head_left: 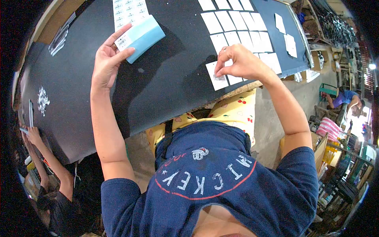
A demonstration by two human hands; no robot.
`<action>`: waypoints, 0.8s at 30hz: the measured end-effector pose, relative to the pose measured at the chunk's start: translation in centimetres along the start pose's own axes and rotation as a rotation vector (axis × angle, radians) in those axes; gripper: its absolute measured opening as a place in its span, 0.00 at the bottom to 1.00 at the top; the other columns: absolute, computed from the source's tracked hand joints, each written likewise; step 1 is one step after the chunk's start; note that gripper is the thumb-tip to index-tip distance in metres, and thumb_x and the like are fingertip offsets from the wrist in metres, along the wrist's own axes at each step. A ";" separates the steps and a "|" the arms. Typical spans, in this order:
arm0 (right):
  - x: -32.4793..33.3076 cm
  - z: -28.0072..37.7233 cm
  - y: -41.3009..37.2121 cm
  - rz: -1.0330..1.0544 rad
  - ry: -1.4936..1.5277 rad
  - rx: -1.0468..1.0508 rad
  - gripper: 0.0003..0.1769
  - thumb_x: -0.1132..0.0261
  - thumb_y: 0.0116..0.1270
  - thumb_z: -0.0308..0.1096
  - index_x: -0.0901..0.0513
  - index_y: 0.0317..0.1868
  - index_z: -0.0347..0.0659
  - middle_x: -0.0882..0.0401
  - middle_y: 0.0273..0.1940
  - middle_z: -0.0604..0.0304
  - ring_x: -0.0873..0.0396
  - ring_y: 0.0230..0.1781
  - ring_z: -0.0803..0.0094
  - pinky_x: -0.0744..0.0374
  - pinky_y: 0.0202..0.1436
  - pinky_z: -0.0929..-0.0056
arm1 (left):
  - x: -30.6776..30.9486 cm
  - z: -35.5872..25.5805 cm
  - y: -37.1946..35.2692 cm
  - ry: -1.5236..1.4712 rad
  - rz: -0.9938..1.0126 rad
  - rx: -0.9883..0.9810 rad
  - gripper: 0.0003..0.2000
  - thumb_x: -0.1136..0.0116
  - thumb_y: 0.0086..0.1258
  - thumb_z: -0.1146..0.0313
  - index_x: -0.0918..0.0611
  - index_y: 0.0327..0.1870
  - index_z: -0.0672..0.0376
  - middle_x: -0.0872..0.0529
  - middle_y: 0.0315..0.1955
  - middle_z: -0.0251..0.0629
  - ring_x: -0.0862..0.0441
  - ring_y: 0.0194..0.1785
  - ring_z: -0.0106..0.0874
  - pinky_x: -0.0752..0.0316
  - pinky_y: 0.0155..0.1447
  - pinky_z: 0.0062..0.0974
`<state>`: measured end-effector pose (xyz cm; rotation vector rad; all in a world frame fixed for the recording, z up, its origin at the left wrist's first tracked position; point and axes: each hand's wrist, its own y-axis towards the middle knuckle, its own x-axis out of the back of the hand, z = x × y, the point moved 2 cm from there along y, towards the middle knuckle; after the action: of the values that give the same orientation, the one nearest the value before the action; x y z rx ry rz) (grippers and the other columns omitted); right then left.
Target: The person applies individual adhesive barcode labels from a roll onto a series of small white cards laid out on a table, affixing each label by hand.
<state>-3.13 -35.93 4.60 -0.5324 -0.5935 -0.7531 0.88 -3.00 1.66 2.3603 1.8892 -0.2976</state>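
My left hand (111, 57) holds a strip of label stickers (123, 41), pinched between thumb and fingers. Part of the strip is folded over, showing its light blue backing (146, 37); the white printed part continues away from me across the black table. My right hand (241, 63) is closed in a pinch, its fingertips at a small printed label sticker (219, 78) on the nearest-left white card (213, 69). More white cards (237, 20) lie in rows beyond and beside that hand, some partly hidden under it.
The black table (173, 79) bears a few white cards (291, 45) at its right end and a small white pile (42, 101) at left. A co-worker's hands (34, 136) handle a thin strip at the left edge. Another person (347, 98) is far right.
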 end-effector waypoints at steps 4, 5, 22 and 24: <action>-0.2 0.0 -0.1 -0.033 -0.035 -0.007 0.05 0.26 0.49 0.27 0.11 0.29 0.39 0.17 0.25 0.59 0.21 0.34 0.69 0.23 0.42 0.70 | 0.0 0.1 0.0 -0.002 0.002 -0.005 0.31 0.28 0.51 0.79 0.23 0.61 0.63 0.19 0.56 0.45 0.20 0.57 0.29 0.27 0.65 0.29; -0.2 0.1 -0.1 -0.034 -0.034 -0.007 0.05 0.26 0.49 0.27 0.11 0.29 0.39 0.17 0.25 0.59 0.21 0.34 0.69 0.23 0.42 0.70 | 0.0 0.1 0.1 -0.002 0.002 -0.005 0.31 0.28 0.51 0.79 0.23 0.61 0.63 0.19 0.56 0.45 0.20 0.57 0.29 0.27 0.65 0.29; -1.6 0.7 -1.7 -0.270 -0.155 0.139 0.06 0.26 0.49 0.27 0.13 0.30 0.40 0.21 0.27 0.60 0.23 0.37 0.65 0.25 0.40 0.68 | 0.5 0.3 0.0 0.049 0.048 0.001 0.33 0.30 0.54 0.78 0.28 0.65 0.62 0.24 0.61 0.44 0.25 0.62 0.31 0.33 0.69 0.27; -1.9 0.9 -2.2 -0.296 -0.192 0.140 0.06 0.28 0.49 0.28 0.13 0.30 0.41 0.21 0.29 0.59 0.24 0.39 0.63 0.26 0.44 0.66 | 0.3 0.2 0.0 0.033 0.031 -0.011 0.32 0.29 0.53 0.79 0.26 0.64 0.63 0.21 0.58 0.45 0.22 0.59 0.30 0.31 0.68 0.28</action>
<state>-6.18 -35.80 4.49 -0.3930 -0.9101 -0.9378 0.90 -2.75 1.41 2.3996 1.8611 -0.2470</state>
